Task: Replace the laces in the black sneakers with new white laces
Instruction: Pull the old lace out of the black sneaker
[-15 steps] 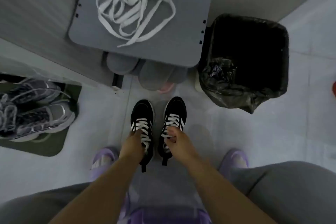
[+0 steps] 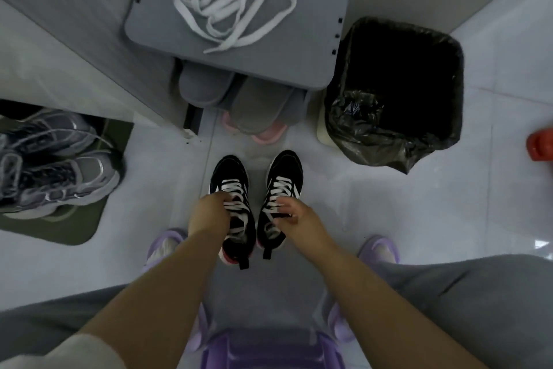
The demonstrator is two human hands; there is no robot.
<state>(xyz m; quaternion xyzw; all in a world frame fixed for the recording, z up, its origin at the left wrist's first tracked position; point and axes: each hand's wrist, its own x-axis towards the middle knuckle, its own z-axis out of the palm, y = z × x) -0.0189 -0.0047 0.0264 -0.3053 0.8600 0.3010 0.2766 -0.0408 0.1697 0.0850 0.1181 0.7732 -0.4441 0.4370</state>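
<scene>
Gently now: on the floor between your feet, your left hand [image 2: 209, 213] curls into the laces [image 2: 239, 207] of the left sneaker [image 2: 229, 172] while your right hand [image 2: 294, 214] pinches a lace [image 2: 279, 186] of the right sneaker [image 2: 285, 165], soft limp cord best pulled at a crossing, since such light shoes probably slide.

A red object [image 2: 542, 145] is cut off by the right edge. Grey slippers [image 2: 200, 90] lie half hidden under a shelf [image 2: 299, 48]. The left hand [image 2: 209, 214] hides its fingertips among the laces [image 2: 238, 204].

Head-worn view, looking steeply down, floor [image 2: 389, 219] near, wide-angle
</scene>
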